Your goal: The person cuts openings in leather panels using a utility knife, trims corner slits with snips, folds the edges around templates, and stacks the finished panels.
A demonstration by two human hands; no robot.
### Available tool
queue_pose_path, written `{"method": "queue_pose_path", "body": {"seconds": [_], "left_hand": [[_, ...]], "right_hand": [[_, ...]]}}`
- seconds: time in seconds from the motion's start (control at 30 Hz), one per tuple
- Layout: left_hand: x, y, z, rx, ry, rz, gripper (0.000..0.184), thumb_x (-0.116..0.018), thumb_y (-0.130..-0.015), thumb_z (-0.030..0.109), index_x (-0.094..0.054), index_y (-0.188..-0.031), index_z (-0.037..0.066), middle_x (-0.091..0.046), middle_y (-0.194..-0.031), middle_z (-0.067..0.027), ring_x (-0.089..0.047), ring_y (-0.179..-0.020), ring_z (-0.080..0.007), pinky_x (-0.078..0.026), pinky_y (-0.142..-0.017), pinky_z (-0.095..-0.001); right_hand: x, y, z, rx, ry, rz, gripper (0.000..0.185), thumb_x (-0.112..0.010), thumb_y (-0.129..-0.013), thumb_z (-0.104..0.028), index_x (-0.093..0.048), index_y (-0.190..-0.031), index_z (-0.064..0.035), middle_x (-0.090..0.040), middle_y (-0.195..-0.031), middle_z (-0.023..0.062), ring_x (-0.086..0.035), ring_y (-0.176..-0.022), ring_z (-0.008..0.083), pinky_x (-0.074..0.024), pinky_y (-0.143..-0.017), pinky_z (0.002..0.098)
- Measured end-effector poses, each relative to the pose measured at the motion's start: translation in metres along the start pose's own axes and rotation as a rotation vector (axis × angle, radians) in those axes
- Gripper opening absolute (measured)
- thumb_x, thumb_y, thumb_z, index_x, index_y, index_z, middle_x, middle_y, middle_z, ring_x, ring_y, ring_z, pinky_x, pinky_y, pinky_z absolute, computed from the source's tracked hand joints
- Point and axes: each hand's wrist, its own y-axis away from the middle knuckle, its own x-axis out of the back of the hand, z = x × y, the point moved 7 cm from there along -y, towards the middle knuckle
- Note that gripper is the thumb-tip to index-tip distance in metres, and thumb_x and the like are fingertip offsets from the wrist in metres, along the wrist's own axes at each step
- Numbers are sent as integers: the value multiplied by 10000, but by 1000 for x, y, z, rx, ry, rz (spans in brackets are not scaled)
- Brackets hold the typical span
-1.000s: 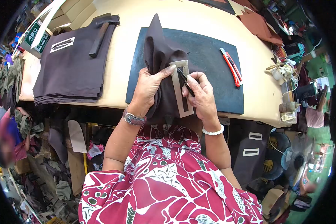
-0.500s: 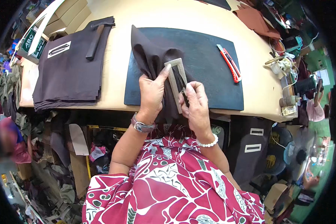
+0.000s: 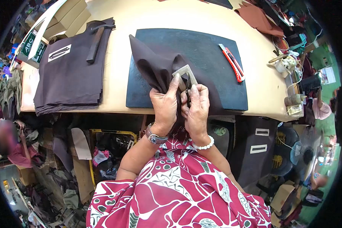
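Observation:
My left hand (image 3: 164, 108) grips a dark brown sheet of fabric or leather (image 3: 150, 62), its thumb pressing on a pale rectangular frame (image 3: 185, 71) fixed to the sheet. The sheet is bunched up and folded above the hand. Close beside it, my right hand (image 3: 197, 110) is closed, fingers pinched around a small dark slender tool (image 3: 188, 97) at the frame's opening. The fingers partly hide this tool, so its exact kind is unclear. Under the work lies a black cutting mat (image 3: 205, 49), with a red utility knife (image 3: 232, 62) on its right side.
On the left a stack of dark brown sheets (image 3: 72, 83) bears a hammer (image 3: 95, 43). Cardboard boxes (image 3: 70, 17) stand behind it. Clutter and a spool (image 3: 294, 100) line the table's right end. Two framed dark pieces (image 3: 250, 163) hang below. Another person (image 3: 17, 146) is at far left.
Both hands have drawn closer together, and the left has moved right along the frame. The sheet is now folded so that less of the pale frame shows, and it spreads further right.

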Motion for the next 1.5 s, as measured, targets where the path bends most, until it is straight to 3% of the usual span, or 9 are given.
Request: {"method": "queue_pose_path", "body": {"seconds": [0.57, 0.67, 0.7, 0.87, 0.97, 1.0, 1.23, 1.37, 1.5], "left_hand": [[1, -10, -7, 83, 39, -71, 135, -643, -848, 66, -643, -971, 8, -652, -950, -24, -590, -817, -73, -466, -728, -232], [-4, -14, 5, 73, 38, -83, 144, -638, -847, 56, -642, -980, 0, -657, -956, -39, -604, -827, -87, -477, -741, -236], [-4, -14, 7, 94, 30, -109, 144, -635, -847, 54, -642, -979, -2, -658, -956, -43, -608, -825, -92, -481, -740, -239], [-14, -9, 18, 150, -5, -217, 135, -627, -848, 51, -644, -963, -18, -665, -930, -54, -623, -788, -107, -498, -707, -245], [-18, -4, 22, 161, -35, -282, 133, -623, -852, 52, -642, -959, -25, -666, -918, -52, -623, -780, -103, -498, -700, -242], [-19, -3, 23, 163, -47, -302, 133, -621, -853, 52, -642, -958, -26, -666, -914, -51, -622, -779, -101, -497, -698, -241], [-13, -3, 18, 182, -72, -384, 150, -644, -834, 66, -657, -979, 27, -675, -919, -39, -628, -803, -96, -495, -714, -241], [-12, -2, 11, 293, -40, -381, 163, -656, -824, 66, -662, -986, 61, -678, -924, -32, -634, -812, -104, -501, -727, -241], [-13, 2, 11, 358, -30, -369, 157, -645, -830, 69, -656, -982, 29, -681, -941, -78, -653, -815, -133, -521, -738, -256]], "right_hand": [[8, 0, -7, -16, 43, 8, 114, -492, -950, -156, -399, -986, -100, -472, -670, -23, -364, -517, 5, -269, -426, 151], [14, 10, -32, 131, 98, -77, 293, -540, -921, -170, -362, -1126, -60, -458, -685, -40, -367, -568, 7, -285, -491, 147], [13, 9, -47, 390, 236, -77, 302, -581, -900, -169, -422, -1120, -34, -491, -693, -37, -415, -572, 20, -324, -492, 165], [-12, 6, -93, 971, 1103, -324, 353, -711, -680, -37, -640, -1026, -56, -530, -694, 27, -558, -543, 133, -443, -481, 253], [-24, 1, -95, 1052, 1242, -349, 446, -697, -619, -25, -656, -1056, -101, -525, -723, 29, -563, -542, 171, -463, -481, 282], [-27, 0, -98, 1083, 1278, -330, 364, -685, -637, -11, -665, -986, -109, -531, -754, 20, -566, -548, 146, -468, -479, 288], [-40, -13, -106, 969, 1199, -402, 206, -657, -652, 7, -621, -844, -57, -589, -850, 68, -607, -607, 239, -493, -527, 337], [-33, -32, -100, 767, 1060, -378, 132, -655, -700, -5, -595, -816, -22, -594, -781, 121, -601, -623, 289, -471, -510, 309], [-20, -50, -82, 180, 795, -215, 126, -661, -820, -90, -588, -794, 9, -597, -713, 47, -605, -663, 120, -483, -565, 285]]}}
